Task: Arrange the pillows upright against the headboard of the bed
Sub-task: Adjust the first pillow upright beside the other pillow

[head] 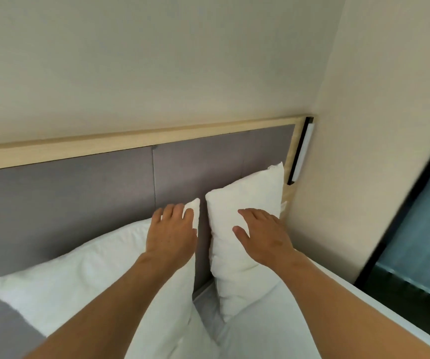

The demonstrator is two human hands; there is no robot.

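Two white pillows lean against the grey padded headboard (79, 193). The left pillow (84, 278) rests at a slant, its upper right corner under my left hand (171, 233), whose fingers curl over that corner. The right pillow (250, 203) stands nearly upright in the bed's right corner. My right hand (263, 234) lies flat on its front, fingers spread, holding nothing. A narrow gap of headboard shows between the two pillows.
The headboard has a pale wooden frame (136, 137). A cream wall (364, 151) closes the right side, with a black-and-white fitting (302, 151) at the headboard's end. White bedding (273, 320) lies under my arms. A dark glass panel (421, 229) stands at far right.
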